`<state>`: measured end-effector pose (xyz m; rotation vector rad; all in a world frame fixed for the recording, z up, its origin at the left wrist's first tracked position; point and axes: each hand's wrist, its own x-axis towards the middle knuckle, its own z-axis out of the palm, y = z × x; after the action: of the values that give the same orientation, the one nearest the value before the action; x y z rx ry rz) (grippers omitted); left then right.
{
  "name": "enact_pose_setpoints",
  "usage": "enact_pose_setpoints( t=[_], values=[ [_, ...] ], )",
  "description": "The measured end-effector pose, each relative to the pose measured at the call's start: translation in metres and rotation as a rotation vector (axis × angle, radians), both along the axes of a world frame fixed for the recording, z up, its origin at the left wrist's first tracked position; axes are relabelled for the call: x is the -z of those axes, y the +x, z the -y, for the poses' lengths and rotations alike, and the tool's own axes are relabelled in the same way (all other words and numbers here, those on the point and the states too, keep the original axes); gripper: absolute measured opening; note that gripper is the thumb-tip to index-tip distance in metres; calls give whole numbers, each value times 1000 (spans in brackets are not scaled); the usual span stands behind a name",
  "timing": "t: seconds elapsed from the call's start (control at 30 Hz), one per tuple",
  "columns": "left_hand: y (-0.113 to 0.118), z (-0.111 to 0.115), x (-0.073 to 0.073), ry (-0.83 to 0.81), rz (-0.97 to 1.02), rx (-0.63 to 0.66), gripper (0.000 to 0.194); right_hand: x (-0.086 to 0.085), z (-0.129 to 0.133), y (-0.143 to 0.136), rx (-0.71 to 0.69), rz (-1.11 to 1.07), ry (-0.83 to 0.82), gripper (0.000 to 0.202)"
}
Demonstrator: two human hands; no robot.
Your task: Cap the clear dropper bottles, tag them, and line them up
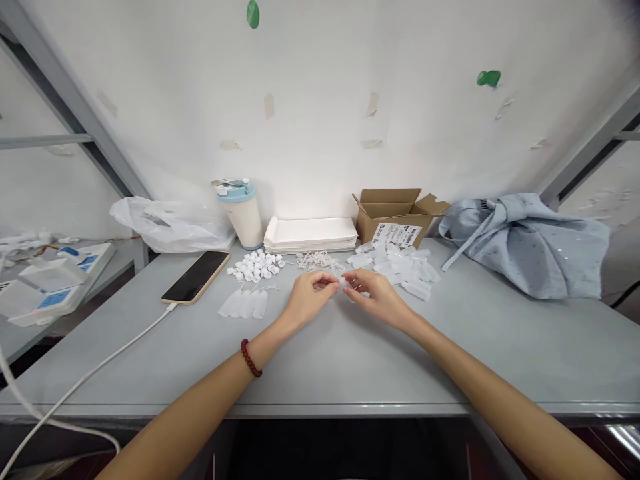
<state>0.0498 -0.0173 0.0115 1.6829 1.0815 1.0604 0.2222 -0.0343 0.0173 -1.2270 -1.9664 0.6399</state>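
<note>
Right now, a small translucent piece (343,283) sits between the two hands, just above the middle of the grey table (360,377). The right hand (373,293) has it in a narrow pinch between thumb and fingertips. The left hand (310,295) meets it from the other side, thumb and forefinger drawn together at its edge; whether they grip the piece itself or something thin cannot be told.

Just beyond the hands lies a tangle of white strings (319,261). Right of it, translucent tubes (400,270) are heaped loosely, some near the right hand. To the left is a cluster of white caps (255,265), and nearer the person a row of tubes with strings (243,304) lies flat, side by side.

Behind these stand a blue-lidded cup (246,219), a stack of white sheets (310,235) and an open cardboard box (393,213). Farther left, a phone (197,277) is plugged into a white cable (120,355), near a plastic bag (175,225); a pale blue cloth bag (535,247) slumps at the right.
</note>
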Motion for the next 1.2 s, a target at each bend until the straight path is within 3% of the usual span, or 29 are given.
enact_pose_setpoints(
  t=[0.2,0.4,0.8,1.2],
  values=[
    [0,1,-2,-15,-1,13,13,0,0,0,-10,25,15,30],
    [0,-1,-2,-48,-19,-60,12,0,1,-1,-14,11,9,25],
    [-1,-2,1,-78,12,7,19,-1,2,-2,-15,9,-2,21],
    [0,-1,-3,-243,43,12,17,3,2,-1,-28,10,3,22]
  ],
)
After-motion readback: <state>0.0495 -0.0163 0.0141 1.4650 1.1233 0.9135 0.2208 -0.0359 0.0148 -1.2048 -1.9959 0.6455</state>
